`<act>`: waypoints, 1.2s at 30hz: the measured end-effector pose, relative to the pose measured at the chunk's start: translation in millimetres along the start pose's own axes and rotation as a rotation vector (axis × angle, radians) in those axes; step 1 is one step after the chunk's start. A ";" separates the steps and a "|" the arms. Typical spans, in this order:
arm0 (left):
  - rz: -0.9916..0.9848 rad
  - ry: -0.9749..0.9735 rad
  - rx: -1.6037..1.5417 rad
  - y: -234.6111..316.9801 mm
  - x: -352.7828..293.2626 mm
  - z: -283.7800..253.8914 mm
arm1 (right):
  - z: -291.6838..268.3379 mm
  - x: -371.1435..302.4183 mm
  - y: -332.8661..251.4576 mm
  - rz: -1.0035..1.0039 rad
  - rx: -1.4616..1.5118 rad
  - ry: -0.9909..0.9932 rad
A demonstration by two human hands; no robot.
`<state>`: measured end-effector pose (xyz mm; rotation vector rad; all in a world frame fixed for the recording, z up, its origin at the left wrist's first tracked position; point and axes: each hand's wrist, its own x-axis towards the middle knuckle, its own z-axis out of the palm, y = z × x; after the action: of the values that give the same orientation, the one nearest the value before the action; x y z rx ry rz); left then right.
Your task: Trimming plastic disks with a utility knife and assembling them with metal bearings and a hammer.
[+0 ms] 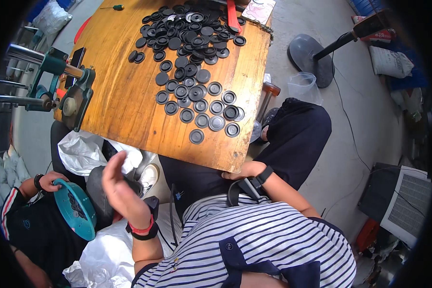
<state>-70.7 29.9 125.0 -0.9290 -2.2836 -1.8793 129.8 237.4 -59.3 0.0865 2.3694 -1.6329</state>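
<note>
My left hand (122,189) is raised off the left front of the wooden table (125,115), its fingers stretched out and nothing visible in them. My right hand (242,171) is low at the table's near right corner, and the table edge and wrist gear hide most of its fingers. Many round black rimmed discs (187,115) lie on the tabletop, heaped at the far side and spread in a single layer toward me. A few pale ones (216,123) show among them.
At lower left, a co-worker's hand (48,181) holds a teal basin (87,230) with dark discs inside. A green metal press (74,96) stands at the table's left edge. A red-handled tool (233,17) and small screwdriver (118,7) lie far back. White sacks (79,153) sit below.
</note>
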 end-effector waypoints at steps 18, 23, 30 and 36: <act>0.375 -0.785 0.517 -22.7 47.3 133.9 | -120.3 33.7 -125.4 0.183 -0.573 0.893; 0.339 -0.633 0.367 -16.3 43.6 144.3 | -124.1 31.4 -117.9 0.114 -0.630 0.855; 0.416 -0.648 0.404 -24.7 47.8 154.6 | -116.1 -36.4 -228.1 -0.447 -0.406 0.898; 0.436 -0.609 0.409 -13.5 45.1 159.0 | -79.9 -86.2 -266.6 -0.699 -1.392 1.195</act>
<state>-61.1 191.4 88.9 -1.9091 -2.3205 -0.9893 146.2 222.3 231.2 -0.0842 4.1050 0.6926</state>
